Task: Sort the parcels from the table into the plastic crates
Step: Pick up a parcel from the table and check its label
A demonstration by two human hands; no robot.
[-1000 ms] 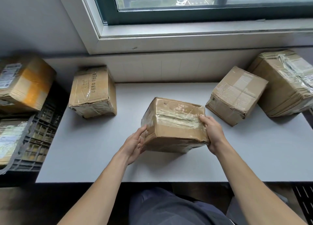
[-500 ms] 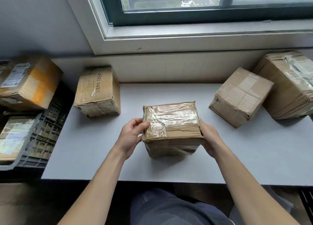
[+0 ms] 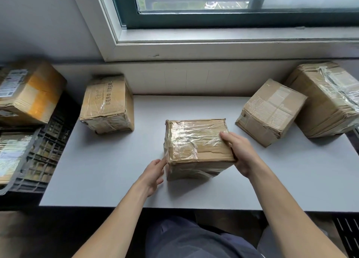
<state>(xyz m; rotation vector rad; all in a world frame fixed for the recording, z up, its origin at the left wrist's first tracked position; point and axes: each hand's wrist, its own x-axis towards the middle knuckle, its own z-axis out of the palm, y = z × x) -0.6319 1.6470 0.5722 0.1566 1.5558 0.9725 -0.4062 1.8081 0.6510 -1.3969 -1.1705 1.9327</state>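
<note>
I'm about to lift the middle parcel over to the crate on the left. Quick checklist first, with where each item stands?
1. Right hand grips the middle parcel: ok, fingers lie over its top right edge.
2. Left hand has a hold: not ok, its fingertips only touch the near left corner.
3. Parcel sealed: cannot tell, the tape is wrinkled and loose near the bottom.
4. Path left over the table: ok, the printed parcel sits further back.
5. Room in the crate: cannot tell, one parcel lies inside and the frame cuts the rest off.
</note>
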